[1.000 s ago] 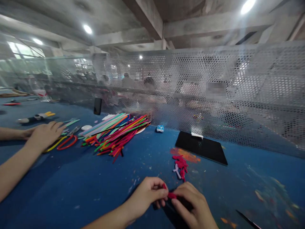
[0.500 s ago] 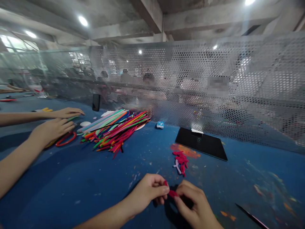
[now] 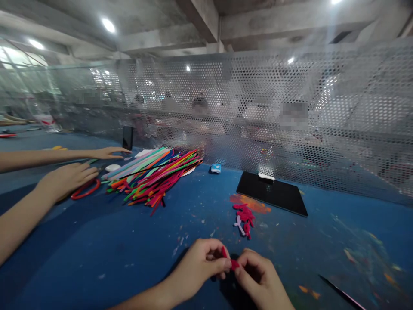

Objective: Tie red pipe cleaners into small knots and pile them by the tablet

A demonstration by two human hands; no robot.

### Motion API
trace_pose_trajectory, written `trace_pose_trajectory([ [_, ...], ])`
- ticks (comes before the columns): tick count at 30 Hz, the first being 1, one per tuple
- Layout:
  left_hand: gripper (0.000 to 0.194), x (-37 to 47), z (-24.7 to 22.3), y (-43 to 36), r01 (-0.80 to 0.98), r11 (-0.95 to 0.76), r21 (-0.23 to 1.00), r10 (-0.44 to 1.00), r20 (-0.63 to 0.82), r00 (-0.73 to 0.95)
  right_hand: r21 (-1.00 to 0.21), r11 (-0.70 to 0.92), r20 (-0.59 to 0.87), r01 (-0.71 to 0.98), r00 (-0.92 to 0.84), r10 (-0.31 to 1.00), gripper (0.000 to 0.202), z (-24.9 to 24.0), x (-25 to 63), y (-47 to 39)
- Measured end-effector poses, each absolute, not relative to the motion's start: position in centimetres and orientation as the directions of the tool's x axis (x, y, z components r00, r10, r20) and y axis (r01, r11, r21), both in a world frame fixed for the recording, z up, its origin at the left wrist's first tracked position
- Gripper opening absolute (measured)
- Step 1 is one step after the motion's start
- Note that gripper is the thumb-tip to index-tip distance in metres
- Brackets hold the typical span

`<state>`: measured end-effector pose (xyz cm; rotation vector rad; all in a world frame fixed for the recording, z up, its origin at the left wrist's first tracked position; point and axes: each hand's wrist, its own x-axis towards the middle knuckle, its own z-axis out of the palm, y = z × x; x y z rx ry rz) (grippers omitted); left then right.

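Observation:
Between my fingertips is a short red pipe cleaner (image 3: 235,264), bent, with one end sticking up by my left thumb. My left hand (image 3: 206,263) pinches it from the left, thumb against forefinger. From the other side my right hand (image 3: 258,277) pinches its right end, so the two hands almost meet. Just beyond them on the blue table lies a small heap of twisted red pipe cleaners (image 3: 245,217) with a pale lilac piece (image 3: 239,225) on its left.
A big bundle of coloured pipe cleaners (image 3: 158,176) lies left of centre. A black tablet (image 3: 272,193), a small blue-white packet (image 3: 215,168) and a thin dark pointed tool (image 3: 340,292) rest on the table. A co-worker's hands (image 3: 69,176) are at left near red-handled scissors (image 3: 86,189). A perforated metal screen (image 3: 232,112) stands behind.
My hands have drawn slightly closer around the red pipe cleaner, its upright end now standing straighter. The co-worker's far hand has reached further right toward the phone.

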<state>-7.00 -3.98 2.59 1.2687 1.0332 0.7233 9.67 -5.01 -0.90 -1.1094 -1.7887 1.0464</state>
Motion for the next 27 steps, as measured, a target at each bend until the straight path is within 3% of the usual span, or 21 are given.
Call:
trace_pose_trajectory([
  [5, 0.016, -7.1, 2.7, -3.9, 0.129, 0.249, 0.96, 0.864, -0.281, 0.418, -0.829, 0.437, 0.314, 0.351, -0.354, 0.881, 0.015, -0.7, 9.3, -5.5],
  [9, 0.022, -7.2, 2.8, -4.1, 0.095, 0.268, 0.959, 0.858, -0.282, 0.429, -0.885, 0.416, 0.306, 0.212, -0.409, 0.86, 0.028, -0.6, 9.4, -5.4],
  [12, 0.024, -7.1, 2.8, -4.4, 0.007, 0.247, 0.969, 0.885, -0.228, 0.406, -0.994, 0.109, 0.092, 0.01, -0.464, 0.881, 0.037, -0.9, 9.3, -5.3],
  [14, 0.026, -7.1, 2.8, -4.6, -0.068, 0.241, 0.968, 0.905, -0.199, 0.375, -0.979, -0.187, -0.114, -0.086, -0.53, 0.84, 0.043, -1.1, 9.0, -5.4],
  [16, 0.026, -7.1, 2.9, -4.7, -0.111, 0.236, 0.965, 0.922, -0.186, 0.34, -0.938, -0.329, -0.216, -0.11, -0.558, 0.802, 0.046, -1.3, 8.7, -5.5],
  [18, 0.025, -7.1, 3.1, -4.6, -0.102, 0.232, 0.967, 0.932, -0.192, 0.307, -0.956, -0.277, -0.193, -0.092, -0.513, 0.837, 0.048, -1.3, 8.5, -5.5],
  [22, 0.022, -7.2, 3.3, -4.3, 0.014, 0.249, 0.968, 0.935, -0.245, 0.258, -0.995, 0.045, 0.01, 0.084, -0.384, 0.923, 0.047, -0.5, 9.1, -4.9],
  [25, 0.024, -7.3, 3.2, -3.9, 0.076, 0.247, 0.966, 0.93, -0.258, 0.26, -0.934, 0.26, 0.153, 0.244, -0.387, 0.91, 0.044, 0.1, 9.7, -4.5],
  [27, 0.023, -7.5, 3.2, -3.7, 0.102, 0.222, 0.97, 0.935, -0.241, 0.258, -0.9, 0.318, 0.185, 0.298, -0.4, 0.898, 0.042, 0.2, 9.9, -4.4],
])
